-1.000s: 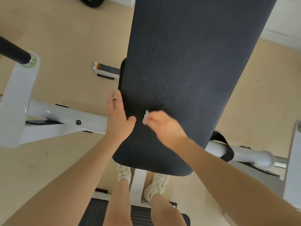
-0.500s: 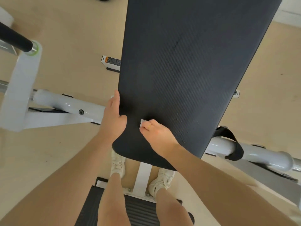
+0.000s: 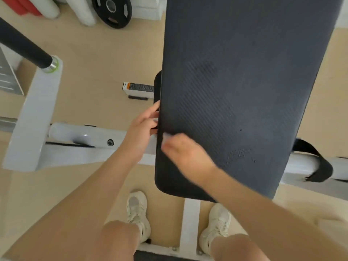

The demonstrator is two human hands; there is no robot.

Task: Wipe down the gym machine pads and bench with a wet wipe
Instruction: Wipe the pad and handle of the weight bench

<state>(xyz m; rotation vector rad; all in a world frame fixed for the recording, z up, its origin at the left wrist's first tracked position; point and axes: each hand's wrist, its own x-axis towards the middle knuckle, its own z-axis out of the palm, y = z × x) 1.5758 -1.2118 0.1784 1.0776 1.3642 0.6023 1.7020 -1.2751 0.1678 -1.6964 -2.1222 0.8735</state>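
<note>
A long black textured bench pad (image 3: 244, 91) runs from the top of the view down to my feet. My right hand (image 3: 186, 153) lies on the pad near its left edge and grips a small white wet wipe (image 3: 166, 136), of which only a corner shows past the fingers. My left hand (image 3: 143, 129) is at the pad's left side edge, fingers extended against it. A dull wet patch (image 3: 205, 72) shows higher up on the pad.
The white machine frame (image 3: 81, 136) crosses under the bench, with a black-gripped bar (image 3: 24, 48) at the upper left and a black strap (image 3: 316, 162) on the right. A black weight plate (image 3: 112, 10) and rolled mats stand at the back. My shoes (image 3: 138, 210) stand below the pad.
My right hand has slid the wipe left toward the pad's edge. My left hand has come off the pad's top onto its side edge. The view has tilted up.
</note>
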